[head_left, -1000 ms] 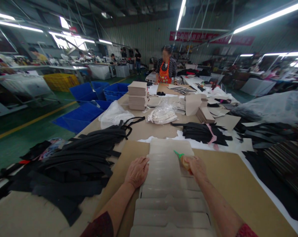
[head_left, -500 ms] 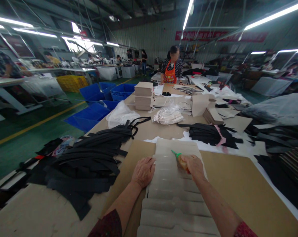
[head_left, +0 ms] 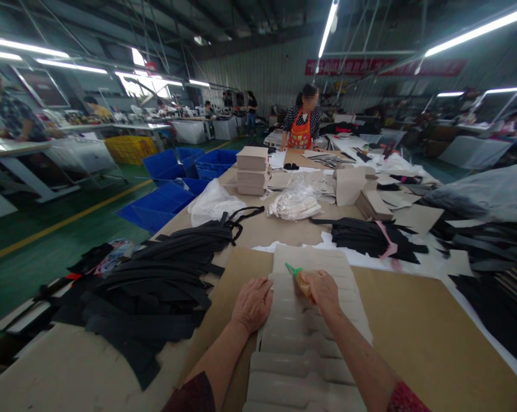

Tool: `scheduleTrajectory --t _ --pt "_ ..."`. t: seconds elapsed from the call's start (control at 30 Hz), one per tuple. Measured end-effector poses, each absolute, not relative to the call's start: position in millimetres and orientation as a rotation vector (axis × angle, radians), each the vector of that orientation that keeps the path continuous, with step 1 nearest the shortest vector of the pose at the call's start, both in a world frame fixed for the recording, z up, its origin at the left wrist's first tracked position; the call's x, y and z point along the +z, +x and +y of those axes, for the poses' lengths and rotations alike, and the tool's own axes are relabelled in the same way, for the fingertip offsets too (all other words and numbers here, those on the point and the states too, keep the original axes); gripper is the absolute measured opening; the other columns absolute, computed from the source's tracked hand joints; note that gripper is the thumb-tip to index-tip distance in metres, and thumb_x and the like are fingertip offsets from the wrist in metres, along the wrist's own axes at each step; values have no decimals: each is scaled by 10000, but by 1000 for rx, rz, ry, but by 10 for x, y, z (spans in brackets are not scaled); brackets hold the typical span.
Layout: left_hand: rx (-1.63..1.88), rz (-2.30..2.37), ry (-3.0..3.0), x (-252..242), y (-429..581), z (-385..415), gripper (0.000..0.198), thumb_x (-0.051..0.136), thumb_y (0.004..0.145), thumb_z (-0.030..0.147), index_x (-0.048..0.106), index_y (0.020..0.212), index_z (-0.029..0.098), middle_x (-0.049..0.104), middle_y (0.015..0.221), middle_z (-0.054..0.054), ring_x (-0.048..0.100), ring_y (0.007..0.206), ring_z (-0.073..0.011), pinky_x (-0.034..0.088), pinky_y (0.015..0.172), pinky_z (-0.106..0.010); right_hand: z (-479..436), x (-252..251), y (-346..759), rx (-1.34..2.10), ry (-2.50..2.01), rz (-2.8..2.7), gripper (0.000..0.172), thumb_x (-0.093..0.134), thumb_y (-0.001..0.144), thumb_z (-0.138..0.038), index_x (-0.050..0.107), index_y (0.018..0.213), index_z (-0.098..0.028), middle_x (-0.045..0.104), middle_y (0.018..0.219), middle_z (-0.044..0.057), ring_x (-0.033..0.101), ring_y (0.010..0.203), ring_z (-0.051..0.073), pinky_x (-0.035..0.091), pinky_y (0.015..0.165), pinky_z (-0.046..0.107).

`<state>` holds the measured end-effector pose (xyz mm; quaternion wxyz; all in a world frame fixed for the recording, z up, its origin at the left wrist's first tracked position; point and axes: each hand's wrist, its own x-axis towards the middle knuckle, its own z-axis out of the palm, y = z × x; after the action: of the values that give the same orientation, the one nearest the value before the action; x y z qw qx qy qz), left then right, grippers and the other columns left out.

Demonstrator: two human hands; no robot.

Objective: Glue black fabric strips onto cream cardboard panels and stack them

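Green is the nozzle (head_left: 291, 269) of the squeeze bottle (head_left: 303, 288), around which the right hand (head_left: 325, 290) is closed, so that the tip points low over the grey cardboard pieces (head_left: 284, 335). These overlap in a row upon the brown board (head_left: 413, 320) on the bench (head_left: 269, 233), probably to leave one strip of each uncovered. The left hand (head_left: 252, 304) lies flat at their left edge, seemingly for steadying. Whether the nozzle touches them, I cannot surely tell.

Thin card sheets (head_left: 301, 337) on a flat board (head_left: 413, 320)
Long clothlike strips (head_left: 155, 292) lie left, a squared card stack (head_left: 252, 177) behind.
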<state>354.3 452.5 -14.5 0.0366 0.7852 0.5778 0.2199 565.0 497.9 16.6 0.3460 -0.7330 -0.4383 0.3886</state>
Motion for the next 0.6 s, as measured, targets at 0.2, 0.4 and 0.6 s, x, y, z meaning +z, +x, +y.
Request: scheduleTrajectory --t 0.2,0.4,0.6 --pt "668 1768 2415 -132 3542 4523 320 426 956 273 583 1235 259 619 1217 -58 556 1102 -229 432 998 -411 5002 127 5568 1002 -1902 -1107 307 648 688 -470 664 904 -252 701 794 23 630 576 163 395 399 211" --pt "667 1778 2415 -152 3541 4524 328 424 958 285 585 1243 264 611 1237 -65 551 1110 -235 436 987 -420 5034 144 5442 1066 -1875 -1063 311 670 659 -435 654 905 -247 693 757 13 607 530 157 407 390 217" --pt "661 1785 2432 -151 3534 4534 318 420 962 276 592 1228 263 625 1209 -57 564 1100 -232 441 993 -410 4928 227 5344 1312 -1679 -874 332 674 669 -439 642 914 -217 678 675 -4 603 484 153 364 331 200"
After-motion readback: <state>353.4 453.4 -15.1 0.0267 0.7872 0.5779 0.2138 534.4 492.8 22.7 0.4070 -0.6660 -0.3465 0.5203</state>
